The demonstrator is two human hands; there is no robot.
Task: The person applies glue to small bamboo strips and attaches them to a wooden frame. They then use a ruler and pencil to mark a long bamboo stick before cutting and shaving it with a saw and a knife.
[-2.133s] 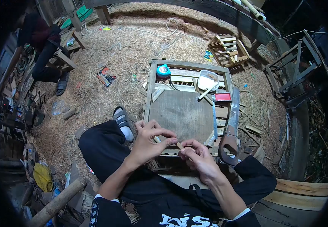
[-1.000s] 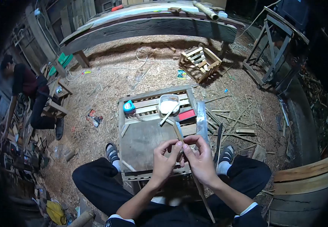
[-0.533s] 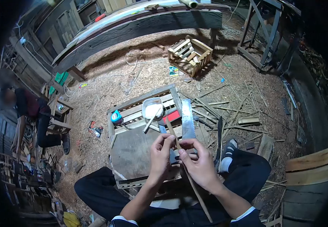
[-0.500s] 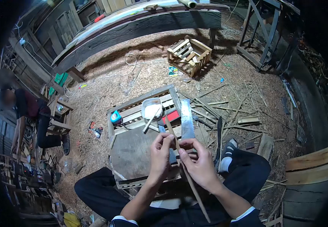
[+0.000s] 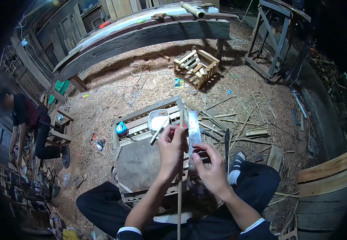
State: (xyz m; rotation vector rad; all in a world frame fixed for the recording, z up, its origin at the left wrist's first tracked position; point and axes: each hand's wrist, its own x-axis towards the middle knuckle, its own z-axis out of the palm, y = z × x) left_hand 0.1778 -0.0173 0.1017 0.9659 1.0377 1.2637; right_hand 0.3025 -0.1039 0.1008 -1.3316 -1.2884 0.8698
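A long thin wooden stick (image 5: 179, 200) stands nearly lengthwise before me, pinched in the closed fingers of my left hand (image 5: 169, 150). My right hand (image 5: 210, 170) is just right of it, thumb and forefinger apart, and I see nothing between them. Under that hand is a dark round thing (image 5: 196, 186), too shadowed to name. Beyond my hands a saw blade (image 5: 194, 126) lies by the edge of a low slatted wooden stand (image 5: 147, 109). On the stand are a dark wooden board (image 5: 137, 162), a white tub (image 5: 152, 117) and a turquoise tape measure (image 5: 121, 129).
A small slatted crate (image 5: 199, 80) sits on the shavings-covered floor before a long workbench (image 5: 153, 38). Thin strips (image 5: 243, 120) and a dark blade (image 5: 226, 146) lie to the right. Another person (image 5: 31, 116) bends down at the left. Curved planks (image 5: 329, 172) are at the right.
The stick has swung from slanting to nearly straight, and my left hand has moved up along it. My right hand has come off the stick and its fingers have parted.
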